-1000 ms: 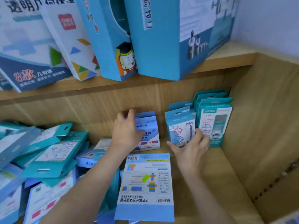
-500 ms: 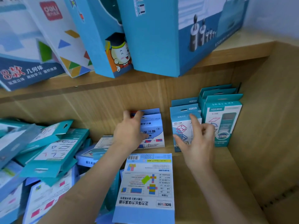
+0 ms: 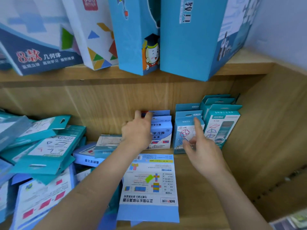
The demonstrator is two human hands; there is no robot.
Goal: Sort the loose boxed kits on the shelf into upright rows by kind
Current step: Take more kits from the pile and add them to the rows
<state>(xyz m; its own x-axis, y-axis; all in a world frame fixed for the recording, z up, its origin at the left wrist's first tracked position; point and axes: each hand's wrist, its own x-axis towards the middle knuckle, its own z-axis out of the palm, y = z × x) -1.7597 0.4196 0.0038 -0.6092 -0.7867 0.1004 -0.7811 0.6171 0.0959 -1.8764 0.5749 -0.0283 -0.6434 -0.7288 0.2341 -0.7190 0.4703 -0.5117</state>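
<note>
Boxed kits [image 3: 221,123] stand in rows at the shelf's [image 3: 207,171] far right. Left hand [image 3: 137,133] grips the blue row [image 3: 162,130] at its top; right hand [image 3: 204,151], empty, touches the teal box [image 3: 183,128] with one straight finger [image 3: 198,125]. Released carelessly, either row could tip forward.

the shelf [image 3: 207,180] was tan wood grain. the heaped boxes [image 3: 44,146] were teal with white faces. the standing boxes [image 3: 162,135] were light blue with red and blue patches. the flat box [image 3: 149,188] was blue and white, printed with green, yellow and red nets. the white box [image 3: 93,39] above carried coloured triangles.
</note>
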